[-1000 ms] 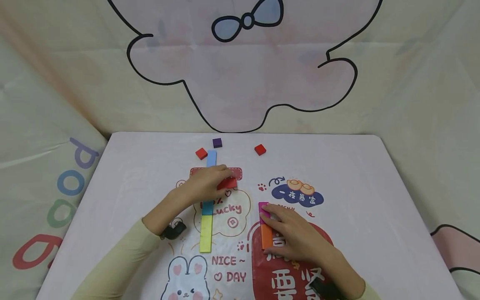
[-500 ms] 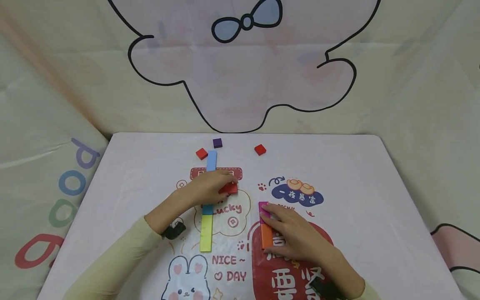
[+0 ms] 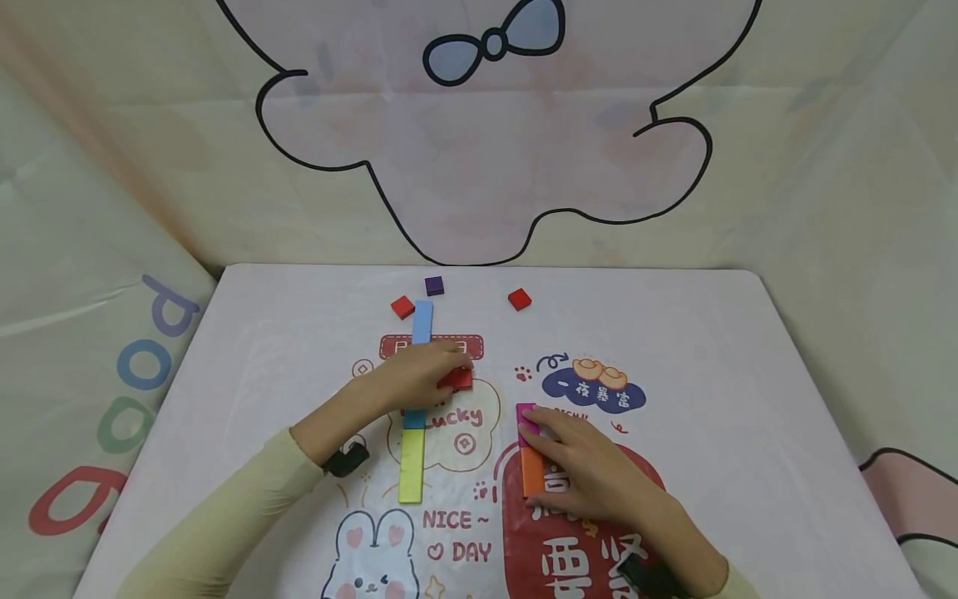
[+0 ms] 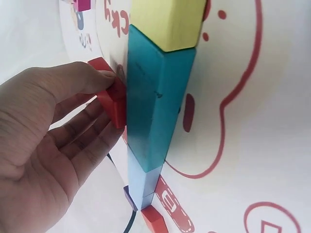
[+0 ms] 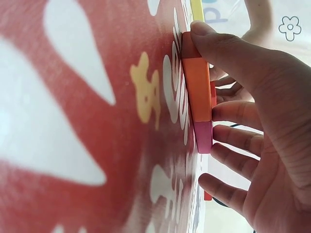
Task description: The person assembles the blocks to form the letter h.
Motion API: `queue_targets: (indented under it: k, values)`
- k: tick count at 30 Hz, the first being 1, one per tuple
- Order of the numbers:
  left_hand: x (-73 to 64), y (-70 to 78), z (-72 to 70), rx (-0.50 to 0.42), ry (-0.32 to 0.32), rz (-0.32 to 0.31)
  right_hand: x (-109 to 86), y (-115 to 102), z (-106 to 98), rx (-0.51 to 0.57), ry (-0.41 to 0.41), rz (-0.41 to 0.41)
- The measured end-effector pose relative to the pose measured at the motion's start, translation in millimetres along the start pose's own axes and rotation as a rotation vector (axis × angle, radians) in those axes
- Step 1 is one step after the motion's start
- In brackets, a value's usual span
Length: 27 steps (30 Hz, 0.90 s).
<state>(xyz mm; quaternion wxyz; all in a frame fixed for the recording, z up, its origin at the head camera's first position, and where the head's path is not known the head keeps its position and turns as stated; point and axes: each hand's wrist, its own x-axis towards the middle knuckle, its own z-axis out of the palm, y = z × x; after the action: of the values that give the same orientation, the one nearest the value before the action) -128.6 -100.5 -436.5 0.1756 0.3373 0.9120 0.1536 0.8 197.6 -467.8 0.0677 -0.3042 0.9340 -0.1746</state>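
A row of blocks runs away from the person: yellow [image 3: 411, 467], teal [image 4: 155, 97] and light blue [image 3: 422, 320], end to end. My left hand [image 3: 415, 374] reaches over this row and pinches a red block [image 4: 115, 99] between thumb and fingers. One end of that block is right at the teal block's side, about halfway along it. To the right, an orange block [image 5: 198, 90] and a magenta block [image 3: 526, 412] lie in line. My right hand [image 3: 591, 457] holds this pair, thumb at the orange block's near end and fingertips along the side and at the magenta block.
Two small red blocks [image 3: 402, 307] [image 3: 520, 299] and a dark purple block [image 3: 434, 286] lie near the table's far edge. Printed drawings and lettering cover parts of the white table [image 3: 711, 374]. A cloth [image 3: 524, 150] hangs behind it.
My left hand has shifted slightly toward the person with the red block, most of it in the first half second. The right hand and its two blocks stay in place.
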Motion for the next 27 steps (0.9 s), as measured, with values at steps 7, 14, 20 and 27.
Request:
queue_targets:
  k: [7, 14, 20, 27]
  values:
    - [-3.1, -1.8, 2.0, 0.006, 0.006, -0.004, 1.3, 0.0, 0.8, -0.004, 0.004, -0.014]
    - [-4.3, -1.4, 2.5, -0.009, -0.003, -0.01, 0.6, -0.1, -0.4, -0.001, 0.002, -0.02]
    - [-5.6, -1.1, 3.3, -0.002, 0.001, -0.014, 0.0, 0.4, 1.4, -0.01, 0.011, -0.03]
    - [-2.7, -2.3, 7.0, 0.026, 0.013, 0.009, -2.1, 0.9, 3.7, -0.029, 0.031, -0.024]
